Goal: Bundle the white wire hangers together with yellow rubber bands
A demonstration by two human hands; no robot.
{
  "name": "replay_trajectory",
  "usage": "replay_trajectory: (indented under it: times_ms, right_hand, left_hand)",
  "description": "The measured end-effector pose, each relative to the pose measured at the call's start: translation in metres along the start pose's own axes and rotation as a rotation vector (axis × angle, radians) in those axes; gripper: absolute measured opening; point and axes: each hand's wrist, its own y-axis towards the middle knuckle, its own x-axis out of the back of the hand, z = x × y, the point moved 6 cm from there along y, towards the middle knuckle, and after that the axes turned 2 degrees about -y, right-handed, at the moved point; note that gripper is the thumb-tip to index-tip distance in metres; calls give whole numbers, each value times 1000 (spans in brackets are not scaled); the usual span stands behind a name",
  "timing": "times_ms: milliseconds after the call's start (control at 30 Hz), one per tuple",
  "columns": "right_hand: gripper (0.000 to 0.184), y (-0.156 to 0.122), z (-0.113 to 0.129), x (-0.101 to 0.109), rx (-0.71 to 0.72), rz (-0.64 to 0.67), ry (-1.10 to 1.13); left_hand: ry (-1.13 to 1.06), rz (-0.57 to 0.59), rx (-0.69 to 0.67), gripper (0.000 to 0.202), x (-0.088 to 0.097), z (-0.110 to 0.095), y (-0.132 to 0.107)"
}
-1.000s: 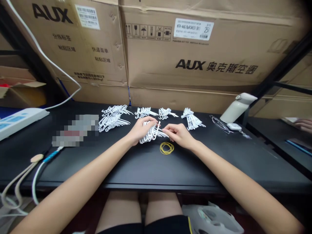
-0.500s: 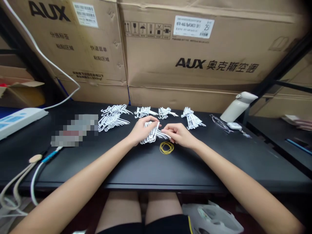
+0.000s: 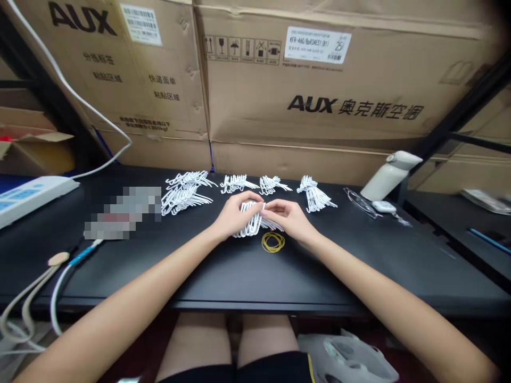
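Note:
My left hand (image 3: pixel 235 214) is closed around a bundle of white hooks (image 3: pixel 250 222) above the black tabletop, its thumb across the top. My right hand (image 3: pixel 289 217) meets it from the other side, thumb and fingers pinching the bundle near the left fingertips. The straight ends of the hooks point right, under my right fingers. Just in front of the bundle lies a loose coil of yellow rubber bands (image 3: pixel 273 242). Behind my hands are more groups of white hooks: a large pile (image 3: pixel 186 194) on the left, two smaller ones in the middle, and one bunch (image 3: pixel 317 194) on the right.
Large cardboard boxes (image 3: pixel 311 80) stand along the back. A white bottle (image 3: pixel 389 175), glasses (image 3: pixel 361 202) and a small white case (image 3: pixel 384 207) are at right. A power strip (image 3: pixel 35 199), cables and a blurred-out item (image 3: pixel 123 213) occupy the left. The table's front edge (image 3: pixel 255 306) is near my lap.
My right hand has moved left and slightly up the bundle, from its straight ends to my left fingertips. The bundle and left hand have shifted slightly right.

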Motion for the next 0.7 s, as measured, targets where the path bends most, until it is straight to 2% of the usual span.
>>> replay_trajectory:
  times_ms: [133,367,533,700]
  right_hand:
    - [29,-2,-3,-1,-126,-16,85]
    - [25,0,-4,3,-196,31,144]
    - [25,2,-2,4,-132,10,65]
    - [23,2,9,4,62,17,21]
  left_hand:
    - [-16,7,2,21,-1,-1,0]
    - [-20,32,2,20,-2,0,0]
    - [-9,27,14,20,-1,2,1]
    - [-19,31,17,20,0,2,1]
